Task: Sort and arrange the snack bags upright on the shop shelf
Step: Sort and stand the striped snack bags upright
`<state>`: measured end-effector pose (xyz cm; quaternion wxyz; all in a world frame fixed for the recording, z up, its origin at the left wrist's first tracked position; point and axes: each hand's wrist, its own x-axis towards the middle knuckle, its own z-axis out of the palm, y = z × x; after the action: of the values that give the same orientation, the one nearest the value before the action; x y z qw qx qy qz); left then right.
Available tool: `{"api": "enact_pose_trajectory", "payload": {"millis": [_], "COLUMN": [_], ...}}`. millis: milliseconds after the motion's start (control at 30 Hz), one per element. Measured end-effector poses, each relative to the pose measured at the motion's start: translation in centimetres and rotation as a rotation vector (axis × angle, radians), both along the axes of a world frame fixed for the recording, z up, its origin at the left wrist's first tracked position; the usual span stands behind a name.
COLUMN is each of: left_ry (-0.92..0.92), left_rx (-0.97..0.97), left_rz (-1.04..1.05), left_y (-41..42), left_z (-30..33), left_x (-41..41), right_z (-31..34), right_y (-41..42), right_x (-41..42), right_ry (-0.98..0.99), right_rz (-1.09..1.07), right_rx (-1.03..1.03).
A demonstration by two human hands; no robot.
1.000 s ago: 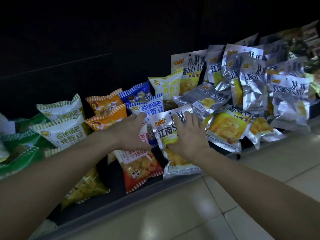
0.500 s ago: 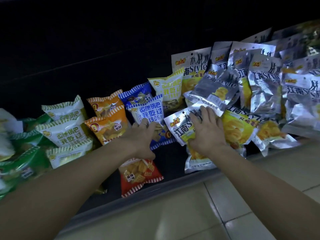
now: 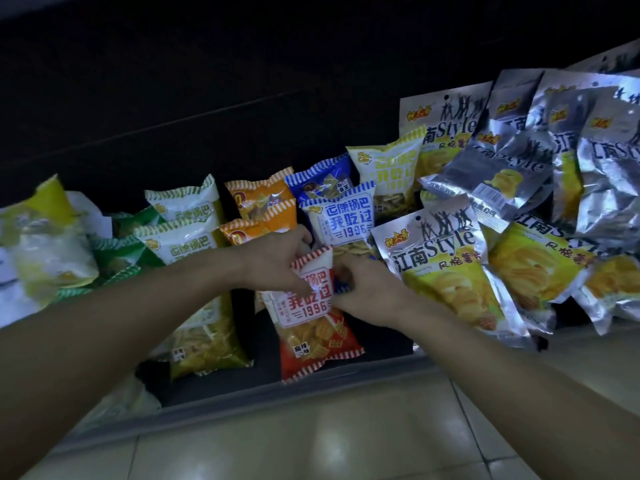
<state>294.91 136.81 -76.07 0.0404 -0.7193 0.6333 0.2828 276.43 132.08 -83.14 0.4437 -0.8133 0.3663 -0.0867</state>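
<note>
A red-and-white snack bag [image 3: 313,334] lies at the front of the low dark shelf [image 3: 263,379]. My left hand [image 3: 277,261] grips its upper left corner, thumb across the front. My right hand [image 3: 367,292] holds its upper right edge. Behind them stand a blue-and-white bag [image 3: 341,220], orange bags [image 3: 259,202] and green-and-white bags [image 3: 183,233]. A silver chip bag [image 3: 446,268] with yellow chips leans just right of my right hand.
Several more silver chip bags [image 3: 588,174] are heaped at the right, some tilted or fallen. A yellow-green bag [image 3: 204,337] lies flat at the front left. Pale bags [image 3: 41,244] sit at the far left. Glossy floor tiles [image 3: 311,441] run below the shelf edge.
My right hand left the silver chip bag and moved left to the red bag. My left hand took hold of the red bag's top and it is now lifted more upright.
</note>
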Motion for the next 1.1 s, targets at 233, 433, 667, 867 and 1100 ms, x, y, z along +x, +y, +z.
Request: {"api": "enact_pose_trajectory", "payload": {"millis": [233,433,667,867,1100], "left_ry": [0.16,0.142,0.439,0.747,0.772], "left_rx": [-0.073,-0.005,-0.149,-0.167,-0.275], "left_rz": [0.013,0.036,0.332,0.447,0.507], "left_y": [2.1,6.1,8.2,8.7,9.7], "left_z": [0.0,0.2,2.8,4.8,5.4], "left_x": [1.4,2.1,5.4,8.6,12.4], "right_z": [-0.1,1.0,3.9,6.2,8.0], "right_y": [0.8,1.3,1.3,2.4,5.0], "right_x": [1.0,1.4,3.2,6.4,11.9], "right_ry": [-0.083,-0.082,-0.218,-0.374,-0.398], "right_rz": [0.108,0.092,-0.011,-0.07,-0.033], "right_rx": [0.592,0.54,0.563,0.532,0.517]}}
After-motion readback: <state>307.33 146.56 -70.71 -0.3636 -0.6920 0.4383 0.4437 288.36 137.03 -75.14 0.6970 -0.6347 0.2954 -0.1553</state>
